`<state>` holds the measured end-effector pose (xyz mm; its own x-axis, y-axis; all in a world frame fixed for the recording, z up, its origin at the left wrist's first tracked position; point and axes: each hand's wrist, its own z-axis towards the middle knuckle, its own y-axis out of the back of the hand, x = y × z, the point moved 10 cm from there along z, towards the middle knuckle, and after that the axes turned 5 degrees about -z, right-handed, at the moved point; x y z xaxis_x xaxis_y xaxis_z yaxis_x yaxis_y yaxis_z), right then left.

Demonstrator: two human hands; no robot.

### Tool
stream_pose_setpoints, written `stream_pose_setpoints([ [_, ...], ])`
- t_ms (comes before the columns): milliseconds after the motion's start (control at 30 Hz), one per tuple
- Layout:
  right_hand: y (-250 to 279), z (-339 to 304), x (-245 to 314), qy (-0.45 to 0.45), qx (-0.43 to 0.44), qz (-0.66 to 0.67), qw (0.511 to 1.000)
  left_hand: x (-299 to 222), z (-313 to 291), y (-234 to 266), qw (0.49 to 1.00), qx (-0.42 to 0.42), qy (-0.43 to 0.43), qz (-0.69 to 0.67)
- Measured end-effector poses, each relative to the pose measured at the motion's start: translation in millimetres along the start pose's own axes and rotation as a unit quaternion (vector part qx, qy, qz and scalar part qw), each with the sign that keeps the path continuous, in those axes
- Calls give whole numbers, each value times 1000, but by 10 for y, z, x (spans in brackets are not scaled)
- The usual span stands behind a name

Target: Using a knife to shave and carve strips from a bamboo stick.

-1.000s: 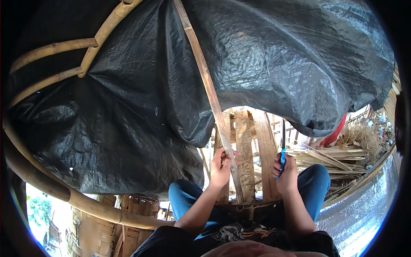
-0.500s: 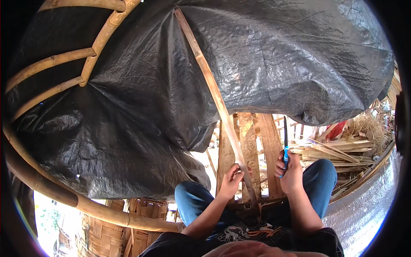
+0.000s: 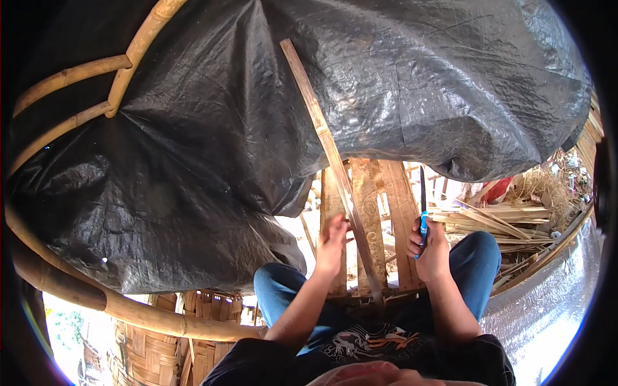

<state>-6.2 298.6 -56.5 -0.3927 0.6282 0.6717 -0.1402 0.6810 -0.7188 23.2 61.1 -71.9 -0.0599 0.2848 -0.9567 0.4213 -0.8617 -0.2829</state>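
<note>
A long flat bamboo strip [image 3: 329,147] slants from the dark sheeting down to my lap, its near end between my legs. Just left of the strip's lower half is my left hand [image 3: 331,248], fingers slightly blurred and apart, not wrapped round it. My right hand [image 3: 432,255] is closed round the blue handle of a knife [image 3: 423,222]. The knife's dark, narrow blade points up and away from me, to the right of the strip and clear of it.
Black plastic sheeting [image 3: 212,161] hangs in front. Wooden planks [image 3: 400,222] lie beyond my lap. Split bamboo pieces [image 3: 496,219] are piled at right beside silvery sheeting [image 3: 541,321]. Bamboo poles [image 3: 174,325] curve round the left, above woven panels [image 3: 151,354].
My left hand has let go of the bamboo strip and moved up and left. The strip's far end has come lower and nearer. My right hand keeps the knife upright.
</note>
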Motion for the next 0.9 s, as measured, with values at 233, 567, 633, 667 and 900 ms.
stream_pose_setpoints([
  [233, 195, 25, -156, 27, -25, 26, 999, -443, 325, -383, 997, 45, -54, -20],
  [567, 307, 74, -231, 24, -80, -3, 997, -152, 422, -525, 987, 76, 46, -136],
  [633, 282, 75, -243, 15, -77, -8, 997, -92, 371, -453, 989, 90, 43, -109],
  [667, 302, 93, -263, 15, -79, -10, 997, -24, 301, -449, 985, 110, 61, -114],
  [900, 375, 133, -278, 19, -76, -7, 997, 165, 131, -450, 975, 146, 91, -142],
])
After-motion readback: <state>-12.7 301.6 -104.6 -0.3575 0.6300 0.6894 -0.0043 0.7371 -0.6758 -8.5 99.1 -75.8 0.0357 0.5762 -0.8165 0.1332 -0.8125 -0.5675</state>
